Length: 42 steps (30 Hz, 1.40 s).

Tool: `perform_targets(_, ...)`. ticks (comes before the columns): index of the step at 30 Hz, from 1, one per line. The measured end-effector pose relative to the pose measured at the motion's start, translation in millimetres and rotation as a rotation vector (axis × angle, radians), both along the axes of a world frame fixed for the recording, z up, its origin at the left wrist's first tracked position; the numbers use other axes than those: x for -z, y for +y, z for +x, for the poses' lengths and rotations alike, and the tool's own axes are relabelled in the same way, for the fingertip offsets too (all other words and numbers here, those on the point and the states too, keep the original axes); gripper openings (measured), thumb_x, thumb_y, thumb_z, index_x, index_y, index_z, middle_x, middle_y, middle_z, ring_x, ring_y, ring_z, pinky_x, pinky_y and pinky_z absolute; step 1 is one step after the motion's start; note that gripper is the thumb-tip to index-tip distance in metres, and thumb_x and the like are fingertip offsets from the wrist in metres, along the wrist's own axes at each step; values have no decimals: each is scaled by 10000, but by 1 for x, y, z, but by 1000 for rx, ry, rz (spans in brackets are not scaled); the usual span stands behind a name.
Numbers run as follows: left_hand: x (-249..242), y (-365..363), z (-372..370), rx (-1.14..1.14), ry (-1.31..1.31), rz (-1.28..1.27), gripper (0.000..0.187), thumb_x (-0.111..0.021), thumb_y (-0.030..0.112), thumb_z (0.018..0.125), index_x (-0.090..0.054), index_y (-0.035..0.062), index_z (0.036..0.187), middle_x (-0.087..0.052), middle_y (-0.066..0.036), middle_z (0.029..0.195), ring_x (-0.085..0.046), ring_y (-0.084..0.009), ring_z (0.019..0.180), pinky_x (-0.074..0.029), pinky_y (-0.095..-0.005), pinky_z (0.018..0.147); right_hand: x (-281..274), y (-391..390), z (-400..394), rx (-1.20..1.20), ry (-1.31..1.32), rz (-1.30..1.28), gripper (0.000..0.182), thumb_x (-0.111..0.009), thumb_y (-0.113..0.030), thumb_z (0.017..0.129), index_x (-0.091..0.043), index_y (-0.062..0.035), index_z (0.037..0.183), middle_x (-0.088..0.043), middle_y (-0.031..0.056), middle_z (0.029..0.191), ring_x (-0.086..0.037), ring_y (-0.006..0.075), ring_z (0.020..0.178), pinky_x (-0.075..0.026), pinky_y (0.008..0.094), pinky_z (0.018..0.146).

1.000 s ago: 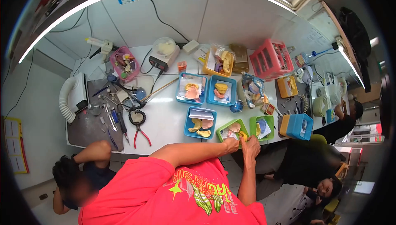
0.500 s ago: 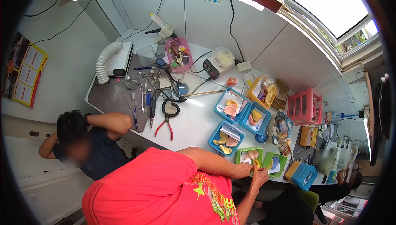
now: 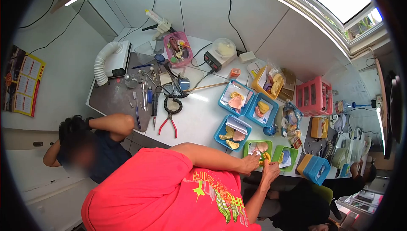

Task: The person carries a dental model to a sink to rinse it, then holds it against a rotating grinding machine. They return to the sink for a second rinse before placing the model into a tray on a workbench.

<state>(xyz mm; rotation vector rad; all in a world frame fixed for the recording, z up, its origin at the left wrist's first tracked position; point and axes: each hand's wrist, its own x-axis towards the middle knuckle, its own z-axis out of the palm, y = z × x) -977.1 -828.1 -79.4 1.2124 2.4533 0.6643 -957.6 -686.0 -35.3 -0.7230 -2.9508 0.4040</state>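
Observation:
Both of my hands are at a green tray [image 3: 246, 148] near the table's front edge. My right hand [image 3: 271, 173] has its fingertips closed on a yellow dental model [image 3: 266, 157] at the tray's lower right. Beside it, my left hand [image 3: 250, 163] reaches over the near left side, fingers stretched towards a white paper in the tray; whether they touch it is too small to tell. A pink dental model [image 3: 263, 146] lies farther back. To the right stands a second green tray [image 3: 291, 165] with paper and yellow and blue pieces.
Blue trays [image 3: 220, 130] with dental models stand behind and left of the green trays. Red-handled pliers [image 3: 168, 126], a soldering iron [image 3: 154, 111] and small tools lie on the left. A person [image 3: 104, 146] sits at left with raised arms; others are at right. Stacked trays [image 3: 316, 170] sit right.
My hands have moved apart and a little farther over the green tray. The yellow dental model now shows more clearly, by my right fingertips. The camera view has shifted slightly.

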Motion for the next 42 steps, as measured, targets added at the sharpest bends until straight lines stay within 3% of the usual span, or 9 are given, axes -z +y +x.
perform_targets(4,-7,-6,-10,123,-22,-34,546,-845,413,625,-716,-26,923,-545,-238,1160,-470,-423,1175,-389,-488,1054,-15,-8,-5,53,-120,23,396,-767,-373,734,-661,7,774,-677,247,800,-644,451,791,-488,514,728)
perform_targets(18,-9,-17,-8,45,122,-13,431,-815,386,676,-753,46,933,-571,-160,1169,-481,-368,1189,-315,-522,1101,-20,-17,-8,41,-243,43,412,-752,-436,797,-743,-24,798,-694,239,793,-671,436,822,-525,493,732)
perform_targets(22,-3,-18,-4,81,183,-44,537,-817,397,665,-715,38,1050,-568,-165,1184,-480,-371,1203,-278,-545,1128,-20,-17,-6,15,-215,26,396,-745,-428,812,-737,-32,800,-692,237,800,-668,437,805,-517,496,712)
perform_targets(26,-8,-24,-3,125,172,-89,566,-805,391,686,-673,32,1104,-564,-173,1179,-483,-382,1197,-291,-546,1114,-33,-27,-6,34,-116,51,366,-737,-412,829,-694,-49,849,-687,215,776,-660,426,762,-496,506,682)
perform_targets(28,-17,-33,-2,100,110,128,514,-790,364,722,-648,27,1084,-555,-191,1167,-483,-387,1184,-348,-543,1054,-36,-21,5,19,5,-50,321,-717,-363,865,-653,-49,876,-640,143,648,-628,360,609,-469,478,582)
perform_targets(32,-39,-68,-8,78,-357,211,455,-789,310,748,-620,29,1063,-599,-174,1078,-571,-367,1048,-463,-470,877,-64,-20,59,-21,19,-258,325,-665,-299,917,-636,5,805,-594,137,607,-590,299,549,-443,413,557)
perform_targets(34,-48,-93,-6,18,-368,250,431,-794,286,747,-622,35,1052,-629,-163,1007,-605,-362,980,-483,-454,827,-55,-12,107,-141,-273,-286,268,-663,-222,892,-651,14,768,-613,150,614,-607,281,551,-478,404,588)
perform_targets(37,-72,-118,-6,-1,-574,213,407,-802,249,741,-629,33,1039,-665,-152,875,-645,-345,902,-503,-457,746,-6,5,186,-364,-870,-362,302,-696,-320,813,-728,-23,857,-678,222,745,-684,399,730,-535,446,724)
perform_targets(42,-81,-121,1,-40,-545,333,406,-795,277,737,-646,44,1034,-665,-202,917,-638,-387,934,-500,-477,786,20,-22,231,-249,-992,-413,304,-696,-323,811,-730,-27,871,-679,226,761,-684,398,751,-536,444,736)
